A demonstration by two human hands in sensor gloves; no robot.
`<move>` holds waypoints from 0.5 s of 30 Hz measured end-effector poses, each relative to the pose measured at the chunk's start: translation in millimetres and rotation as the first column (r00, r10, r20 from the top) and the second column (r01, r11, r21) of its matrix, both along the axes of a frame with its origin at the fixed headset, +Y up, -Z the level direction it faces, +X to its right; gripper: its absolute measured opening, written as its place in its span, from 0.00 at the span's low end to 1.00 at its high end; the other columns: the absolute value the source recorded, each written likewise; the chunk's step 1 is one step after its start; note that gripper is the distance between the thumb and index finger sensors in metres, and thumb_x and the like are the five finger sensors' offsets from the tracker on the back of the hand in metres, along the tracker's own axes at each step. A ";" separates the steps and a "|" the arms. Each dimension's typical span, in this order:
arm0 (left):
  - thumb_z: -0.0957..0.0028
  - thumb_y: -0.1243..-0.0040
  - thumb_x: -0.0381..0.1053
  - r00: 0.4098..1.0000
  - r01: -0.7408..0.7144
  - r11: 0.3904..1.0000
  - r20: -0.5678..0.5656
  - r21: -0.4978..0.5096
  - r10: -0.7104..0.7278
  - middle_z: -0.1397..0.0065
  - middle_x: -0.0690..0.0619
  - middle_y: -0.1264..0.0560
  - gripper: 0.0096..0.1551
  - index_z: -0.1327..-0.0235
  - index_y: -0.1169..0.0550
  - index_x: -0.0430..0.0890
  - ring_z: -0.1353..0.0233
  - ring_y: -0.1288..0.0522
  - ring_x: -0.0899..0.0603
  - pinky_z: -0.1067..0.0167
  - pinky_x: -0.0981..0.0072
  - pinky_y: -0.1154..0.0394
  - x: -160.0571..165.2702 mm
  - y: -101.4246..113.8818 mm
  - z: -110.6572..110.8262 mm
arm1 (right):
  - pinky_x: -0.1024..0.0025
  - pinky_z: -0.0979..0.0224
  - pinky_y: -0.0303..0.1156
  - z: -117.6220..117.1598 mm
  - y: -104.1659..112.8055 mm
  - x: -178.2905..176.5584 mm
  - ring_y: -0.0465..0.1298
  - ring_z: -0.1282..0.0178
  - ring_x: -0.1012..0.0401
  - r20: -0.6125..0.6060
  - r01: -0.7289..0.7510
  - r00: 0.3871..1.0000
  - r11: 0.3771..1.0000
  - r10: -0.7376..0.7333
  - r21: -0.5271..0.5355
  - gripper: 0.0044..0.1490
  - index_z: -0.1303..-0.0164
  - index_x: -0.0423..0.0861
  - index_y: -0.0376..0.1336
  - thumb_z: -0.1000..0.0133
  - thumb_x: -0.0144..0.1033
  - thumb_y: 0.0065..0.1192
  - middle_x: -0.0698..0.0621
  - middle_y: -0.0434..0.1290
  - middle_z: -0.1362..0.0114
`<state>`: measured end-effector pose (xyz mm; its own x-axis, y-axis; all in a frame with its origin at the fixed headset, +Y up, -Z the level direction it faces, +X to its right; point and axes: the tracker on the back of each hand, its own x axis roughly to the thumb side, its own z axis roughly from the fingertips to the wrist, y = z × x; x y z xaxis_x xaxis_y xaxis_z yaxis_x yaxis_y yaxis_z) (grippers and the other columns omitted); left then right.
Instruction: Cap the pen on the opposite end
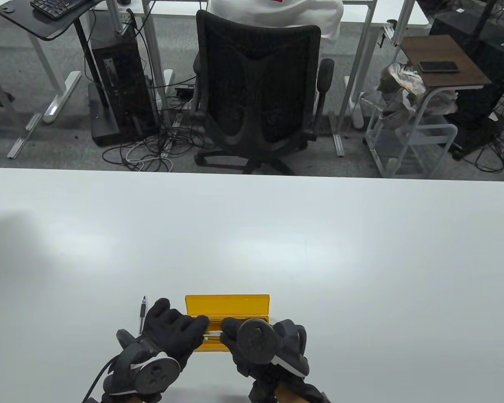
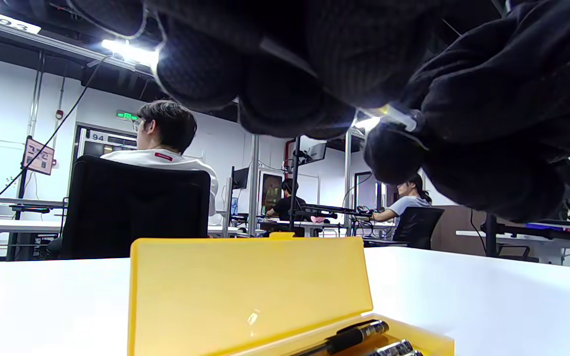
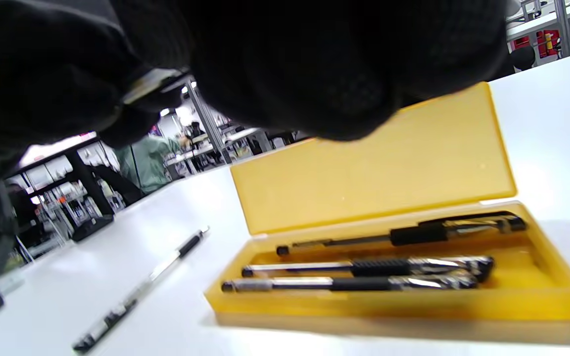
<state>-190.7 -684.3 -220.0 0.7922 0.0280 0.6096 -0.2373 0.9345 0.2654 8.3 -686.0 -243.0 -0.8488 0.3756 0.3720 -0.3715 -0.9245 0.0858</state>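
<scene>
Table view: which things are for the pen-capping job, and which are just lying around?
For the job: held pen, with the left hand and right hand gripping it.
Just lying about: yellow case, three pens inside it, loose pen on the table, office chair, phone.

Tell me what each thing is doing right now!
Yellow case: lid open, standing up.
Pens in case: three, lying side by side.
Pen on table: lying left of the case.
Held pen: gripped between both hands.
Left hand: holding pen.
Right hand: holding pen.
</scene>
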 end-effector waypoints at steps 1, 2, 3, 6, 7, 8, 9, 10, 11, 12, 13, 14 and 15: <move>0.48 0.34 0.46 1.000 0.009 1.000 0.004 0.001 -0.009 0.43 0.42 0.16 0.25 0.38 0.17 0.42 0.41 0.24 0.37 0.29 0.25 0.45 1.1 -0.6 0.3 | 0.61 0.58 0.81 -0.6 -2.7 -1.8 0.84 0.67 0.60 -0.013 -0.040 0.999 0.999 0.040 -0.018 0.30 0.44 0.42 0.74 0.50 0.45 0.61 0.50 0.84 0.60; 0.48 0.33 0.46 1.000 0.012 1.000 0.008 0.002 -0.012 0.43 0.42 0.16 0.25 0.38 0.17 0.41 0.41 0.24 0.37 0.29 0.25 0.45 1.9 -0.9 0.7 | 0.60 0.57 0.81 -0.6 -4.4 -2.7 0.84 0.66 0.59 -0.019 -0.059 0.998 0.998 0.059 -0.028 0.30 0.44 0.43 0.75 0.50 0.45 0.60 0.50 0.84 0.59; 0.49 0.32 0.46 1.000 0.015 1.000 0.015 0.002 -0.015 0.43 0.42 0.16 0.25 0.38 0.17 0.41 0.41 0.24 0.37 0.29 0.25 0.45 3.1 -1.2 1.0 | 0.60 0.56 0.81 -0.7 -6.4 -3.1 0.84 0.65 0.59 -0.025 -0.077 0.997 0.997 0.076 -0.032 0.31 0.45 0.43 0.75 0.51 0.46 0.60 0.50 0.84 0.58; 0.50 0.30 0.47 0.999 -0.005 1.000 0.038 -0.020 0.006 0.42 0.43 0.15 0.26 0.38 0.17 0.42 0.40 0.23 0.37 0.28 0.25 0.45 4.4 -2.5 1.3 | 0.57 0.51 0.80 -2.1 -6.6 -2.2 0.84 0.58 0.56 -0.052 -0.076 0.996 0.995 0.073 -0.061 0.30 0.48 0.46 0.77 0.51 0.49 0.60 0.49 0.84 0.52; 0.50 0.30 0.47 0.999 -0.024 0.999 0.043 -0.033 0.025 0.42 0.43 0.15 0.26 0.38 0.18 0.42 0.40 0.23 0.37 0.28 0.25 0.45 5.1 -3.2 1.1 | 0.56 0.50 0.79 -2.3 -6.3 -2.3 0.84 0.57 0.56 -0.051 -0.072 0.996 0.995 0.068 -0.072 0.29 0.48 0.48 0.77 0.52 0.50 0.61 0.49 0.83 0.51; 0.50 0.30 0.47 0.999 -0.024 0.999 0.047 -0.037 0.026 0.42 0.44 0.15 0.27 0.38 0.18 0.42 0.40 0.23 0.38 0.28 0.25 0.45 4.9 -3.9 0.6 | 0.56 0.47 0.79 -2.2 -5.8 -1.7 0.83 0.54 0.55 -0.055 -0.083 0.995 0.993 0.079 -0.079 0.29 0.48 0.49 0.77 0.52 0.51 0.61 0.49 0.83 0.49; 0.50 0.29 0.48 0.998 -0.029 0.999 0.054 -0.040 0.031 0.41 0.45 0.15 0.27 0.37 0.18 0.43 0.39 0.23 0.38 0.28 0.26 0.45 4.9 -4.8 -0.1 | 0.55 0.45 0.78 -2.2 -5.5 -1.5 0.82 0.51 0.54 -0.059 -0.080 0.995 0.994 0.076 -0.080 0.29 0.48 0.50 0.77 0.52 0.51 0.62 0.49 0.81 0.45; 0.50 0.29 0.48 0.997 -0.042 0.998 0.063 -0.054 0.046 0.41 0.45 0.16 0.27 0.37 0.18 0.43 0.39 0.23 0.38 0.27 0.25 0.46 6.1 -5.8 -0.6 | 0.56 0.45 0.78 -2.4 -4.5 -1.9 0.81 0.50 0.54 -0.063 -0.068 0.996 0.994 0.063 -0.083 0.28 0.48 0.50 0.77 0.52 0.51 0.64 0.49 0.80 0.44; 0.50 0.29 0.48 0.996 -0.051 0.997 0.065 -0.064 0.055 0.41 0.45 0.16 0.27 0.37 0.18 0.43 0.39 0.23 0.38 0.27 0.25 0.46 7.3 -6.7 -0.4 | 0.57 0.46 0.78 -3.0 -3.7 -2.7 0.81 0.51 0.55 -0.074 -0.056 0.996 0.995 0.049 -0.085 0.27 0.47 0.51 0.77 0.53 0.50 0.65 0.49 0.80 0.44; 0.51 0.29 0.48 0.997 -0.048 0.997 0.065 -0.062 0.052 0.41 0.45 0.16 0.27 0.37 0.18 0.43 0.38 0.23 0.38 0.27 0.25 0.46 7.6 -6.8 -0.4 | 0.58 0.48 0.78 -3.8 -3.9 -3.2 0.81 0.53 0.56 -0.080 -0.050 0.996 0.994 0.043 -0.097 0.27 0.47 0.51 0.77 0.53 0.48 0.67 0.49 0.80 0.45; 0.51 0.29 0.48 0.998 -0.034 0.998 0.059 -0.050 0.037 0.40 0.45 0.16 0.28 0.36 0.19 0.44 0.37 0.23 0.39 0.28 0.25 0.45 6.9 -6.8 -0.7 | 0.59 0.50 0.79 -4.8 -5.0 -3.2 0.82 0.55 0.57 -0.093 -0.054 0.995 0.990 0.042 -0.133 0.28 0.46 0.50 0.76 0.54 0.48 0.68 0.49 0.81 0.47; 0.51 0.28 0.50 0.998 -0.033 0.998 0.054 -0.049 0.036 0.37 0.46 0.17 0.30 0.34 0.20 0.44 0.35 0.24 0.39 0.28 0.25 0.45 5.8 -7.1 -1.3 | 0.59 0.51 0.79 -5.7 -6.5 -3.2 0.82 0.57 0.57 -0.109 -0.042 0.994 0.985 0.024 -0.167 0.29 0.46 0.48 0.76 0.54 0.48 0.69 0.49 0.81 0.48; 0.51 0.28 0.51 0.998 -0.044 0.997 0.044 -0.057 0.046 0.35 0.46 0.18 0.33 0.32 0.21 0.45 0.32 0.25 0.38 0.28 0.25 0.46 4.2 -8.0 -2.3 | 0.60 0.52 0.79 -7.1 -8.6 -3.2 0.82 0.58 0.58 -0.112 -0.015 0.994 0.976 -0.009 -0.217 0.29 0.46 0.46 0.76 0.54 0.47 0.69 0.48 0.81 0.49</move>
